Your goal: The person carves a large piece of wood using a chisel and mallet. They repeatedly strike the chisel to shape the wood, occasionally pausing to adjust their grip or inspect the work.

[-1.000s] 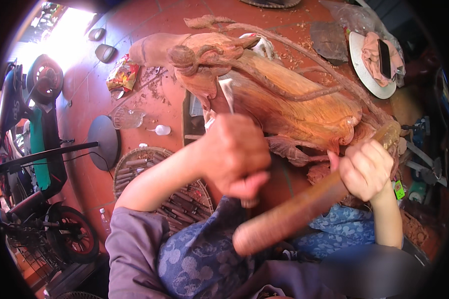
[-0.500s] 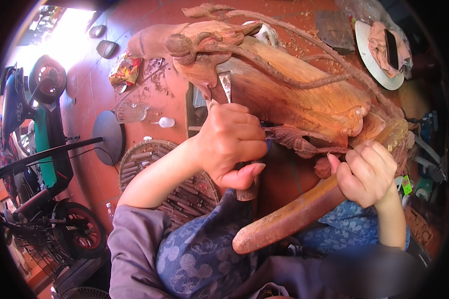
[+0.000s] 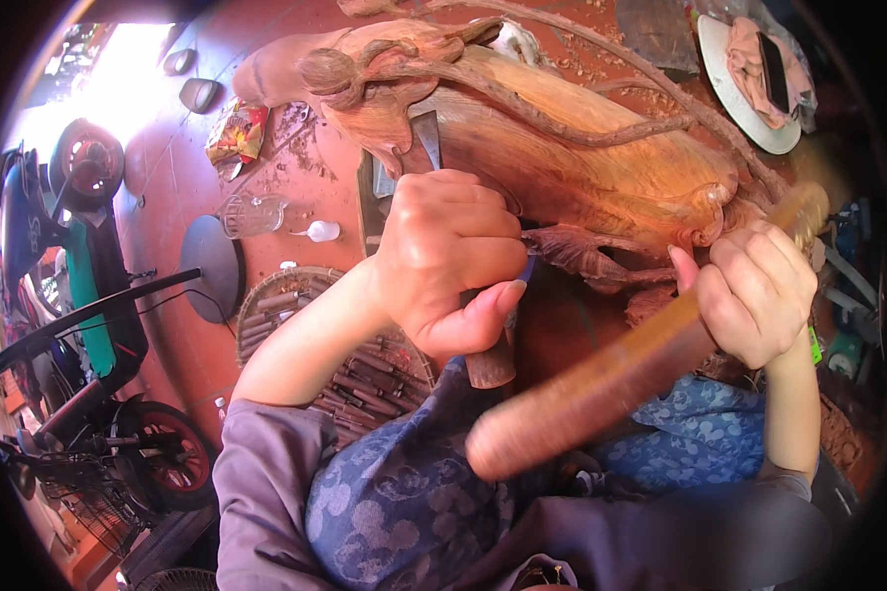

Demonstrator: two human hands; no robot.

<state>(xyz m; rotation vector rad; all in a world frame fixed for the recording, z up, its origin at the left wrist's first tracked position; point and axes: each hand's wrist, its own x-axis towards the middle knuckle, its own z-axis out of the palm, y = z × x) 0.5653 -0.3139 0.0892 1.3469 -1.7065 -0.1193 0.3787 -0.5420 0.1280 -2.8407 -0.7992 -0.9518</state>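
Note:
A large reddish-brown wood carving [image 3: 601, 177] with branch-like parts lies across the far middle. My left hand [image 3: 450, 251] is closed around a chisel [image 3: 429, 138]; its flared metal blade points away from me at the carving's near left part, and the butt of its wooden handle shows below my fist. Whether the cutting edge touches the wood I cannot tell. My right hand [image 3: 749, 295] grips a thick wooden club [image 3: 591, 389], slightly blurred. The club slants down to the left, its rounded end near the chisel's butt but apart from it.
A round wicker basket [image 3: 249, 300] of wooden-handled tools sits left of my knees. Beyond it are a glass mug [image 3: 251, 215], a small white bottle [image 3: 317, 231] and a colourful packet [image 3: 237, 135]. A motorbike [image 3: 99, 325] stands far left; a white hat [image 3: 729, 84] lies far right.
My right hand has risen with the club, whose rounded end is also slightly higher. My left hand still holds the chisel, a little farther left and up in view. The whole view has shifted slightly.

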